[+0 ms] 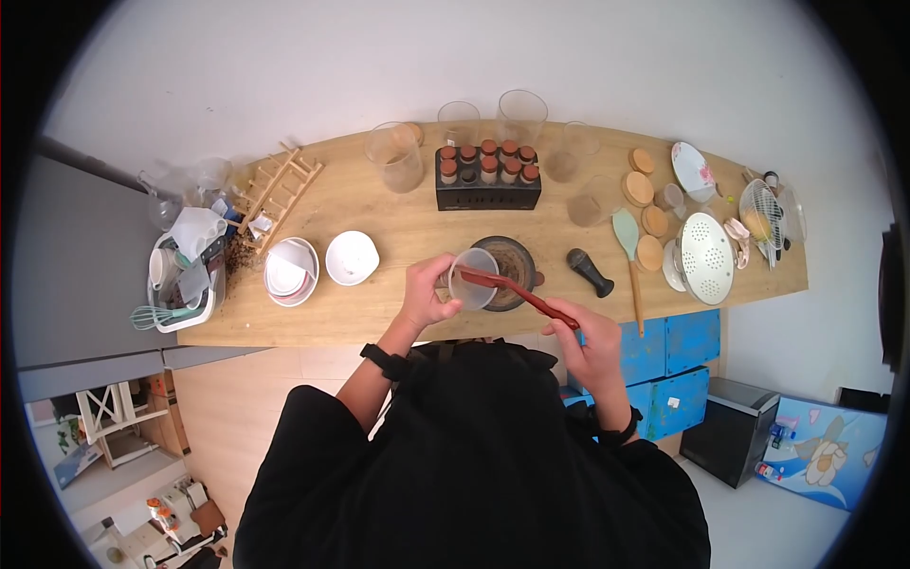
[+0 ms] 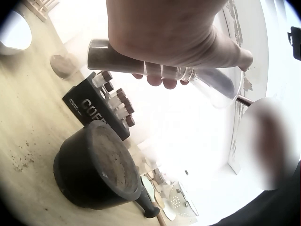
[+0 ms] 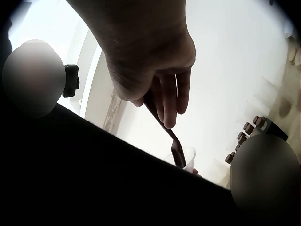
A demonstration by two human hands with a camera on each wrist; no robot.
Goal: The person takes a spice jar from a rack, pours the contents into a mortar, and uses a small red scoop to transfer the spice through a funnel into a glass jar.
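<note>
My left hand [image 1: 425,296] [image 2: 164,33] grips a clear tube [image 2: 106,55] partly filled with brown powder, fingers wrapped round it. A translucent funnel [image 1: 474,292] [image 2: 211,96] stands at the tube's mouth. Pinched in my right hand [image 1: 592,349] [image 3: 150,56] is a dark red spatula [image 1: 540,304] [image 3: 169,133], whose blade lies within the funnel. Below and beside the funnel sits a dark mortar [image 1: 529,251] [image 2: 77,174] with brown powder inside. Where the blade touches the funnel wall, I cannot tell.
A black rack [image 1: 488,197] of brown-capped vials stands behind the mortar. A black pestle [image 1: 591,273] and green spatula [image 1: 626,232] lie to the right, near a white colander [image 1: 707,258]. White bowls [image 1: 353,258] are at left; clear containers [image 1: 394,159] line the back.
</note>
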